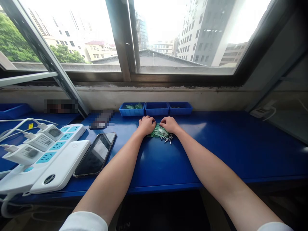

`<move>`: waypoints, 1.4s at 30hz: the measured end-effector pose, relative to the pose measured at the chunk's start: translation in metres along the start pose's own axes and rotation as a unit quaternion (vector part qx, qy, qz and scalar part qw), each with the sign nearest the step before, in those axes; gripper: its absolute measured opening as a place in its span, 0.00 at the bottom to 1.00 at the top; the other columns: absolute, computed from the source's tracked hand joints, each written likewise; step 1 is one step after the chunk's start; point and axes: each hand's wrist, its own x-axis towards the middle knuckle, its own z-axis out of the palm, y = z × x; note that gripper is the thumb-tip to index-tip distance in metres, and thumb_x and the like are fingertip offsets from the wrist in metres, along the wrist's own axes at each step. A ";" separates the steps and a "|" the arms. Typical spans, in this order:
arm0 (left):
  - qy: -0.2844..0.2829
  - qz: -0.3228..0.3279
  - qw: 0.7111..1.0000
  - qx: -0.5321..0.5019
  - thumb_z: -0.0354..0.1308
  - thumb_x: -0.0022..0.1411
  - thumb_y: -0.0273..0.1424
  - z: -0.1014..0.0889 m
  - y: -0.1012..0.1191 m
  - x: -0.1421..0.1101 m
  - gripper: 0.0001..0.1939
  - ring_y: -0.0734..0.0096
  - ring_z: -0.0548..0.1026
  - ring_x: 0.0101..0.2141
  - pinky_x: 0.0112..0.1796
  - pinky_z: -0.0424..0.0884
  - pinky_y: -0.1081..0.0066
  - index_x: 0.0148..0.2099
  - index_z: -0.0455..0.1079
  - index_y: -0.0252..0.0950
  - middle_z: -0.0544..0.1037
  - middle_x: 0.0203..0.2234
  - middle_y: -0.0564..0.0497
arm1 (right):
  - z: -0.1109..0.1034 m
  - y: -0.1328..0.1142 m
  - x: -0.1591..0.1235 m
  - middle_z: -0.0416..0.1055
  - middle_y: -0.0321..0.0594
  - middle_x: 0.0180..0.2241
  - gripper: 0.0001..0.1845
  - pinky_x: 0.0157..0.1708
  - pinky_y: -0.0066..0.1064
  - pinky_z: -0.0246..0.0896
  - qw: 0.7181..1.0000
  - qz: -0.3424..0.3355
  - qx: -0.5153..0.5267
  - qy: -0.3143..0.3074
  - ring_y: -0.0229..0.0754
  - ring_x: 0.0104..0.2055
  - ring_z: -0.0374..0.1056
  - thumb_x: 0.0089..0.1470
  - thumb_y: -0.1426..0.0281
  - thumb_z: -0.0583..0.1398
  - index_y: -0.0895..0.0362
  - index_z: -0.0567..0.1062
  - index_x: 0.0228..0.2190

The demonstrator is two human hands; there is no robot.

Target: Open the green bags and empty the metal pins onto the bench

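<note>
A heap of translucent green plastic bags (157,131) lies on the blue table between my two hands. Thin silvery metal pins (169,139) spill out at its lower right. My left hand (146,125) curls over the heap's left edge, fingers bent and closed on the green plastic. On the other side my right hand (168,124) has thumb and fingers pinched together at the upper right edge of the plastic. Both sets of fingertips are partly hidden, so any small piece in them does not show.
Behind my hands stand three blue bins: the left bin (132,112) holds green bags, the middle bin (157,111), and the right bin (180,111) with small dark pieces. To the left lie a phone (96,154), a white power bank (62,165) and a power strip (55,147) with chargers.
</note>
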 end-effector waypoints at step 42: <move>0.045 0.152 0.985 -0.068 0.45 0.64 0.37 -0.011 0.013 -0.007 0.14 0.65 0.72 0.41 0.44 0.58 0.65 0.40 0.71 0.39 0.78 0.37 0.50 | -0.007 -0.010 -0.001 0.71 0.36 0.21 0.10 0.22 0.27 0.58 0.910 0.007 0.405 0.085 0.33 0.19 0.61 0.45 0.63 0.57 0.57 0.68 0.25</move>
